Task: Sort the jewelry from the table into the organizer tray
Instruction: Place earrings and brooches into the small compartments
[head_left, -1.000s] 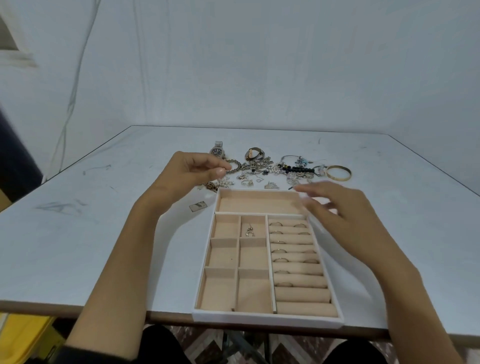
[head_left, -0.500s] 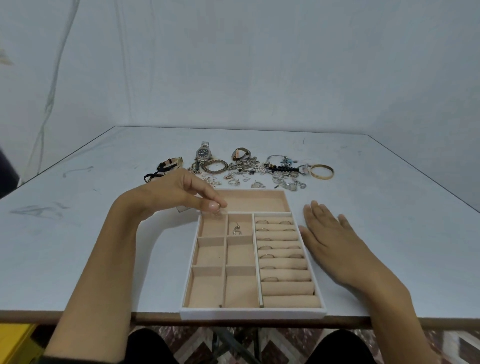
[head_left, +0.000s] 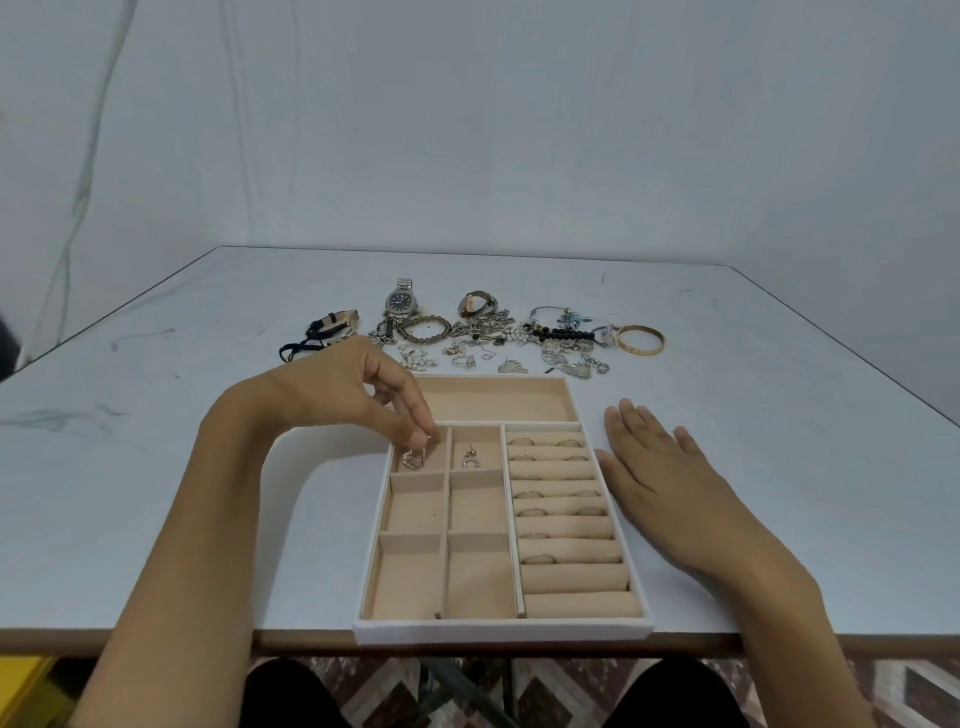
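The white table (head_left: 156, 467) fills the lower half of the frame, and on it, at bottom centre, sits the organizer tray (head_left: 501, 630), its near edge at the table's edge. Above the tray, across the middle of the frame, lies the unsorted jewelry (head_left: 483, 332): watches, bead bracelets, chains, a gold bangle (head_left: 640, 340) at the right end, and small pieces just beside the tray's far rim. The right hand (head_left: 660, 483) lies flat on the table, fingers spread and holding nothing, touching or nearly touching the tray's right wall. The left hand (head_left: 353, 395) reaches in from the left of the frame, its fingertips (head_left: 423, 434) pinched on a small sparkly earring (head_left: 414, 460) that hangs into the top-left small compartment; whether it already rests on the lining I cannot tell. The next compartment to the right holds another earring (head_left: 470, 458), and rings (head_left: 540, 559) sit in the roll slots on the right. The step in hand looks like placing this earring; next the pinch should loosen and the hand go back up to the pile.
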